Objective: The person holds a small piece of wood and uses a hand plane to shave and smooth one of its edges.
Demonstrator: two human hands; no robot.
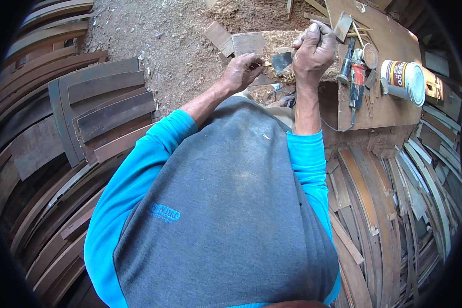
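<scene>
My left hand (241,72) is closed, its thumb and fingers pinched on a small tan wood sliver (266,64). To the right, my right hand (313,54) is raised with the fingers curled in. What lies inside those curled fingers is hidden. A dark flat blade-like piece (281,62) shows between the two hands, close beside the right one; I cannot tell whether it is held or lying there. Beneath the hands is a wooden work board (249,44) strewn with shavings.
On a plywood sheet (395,43) at right lie a red-and-black power tool (357,79), a dark-handled tool (346,61), a round tan lid-like disc (370,55) and a labelled white tub (403,82). Stacked planks (115,115) fill the left; curved boards (367,190) fill the lower right.
</scene>
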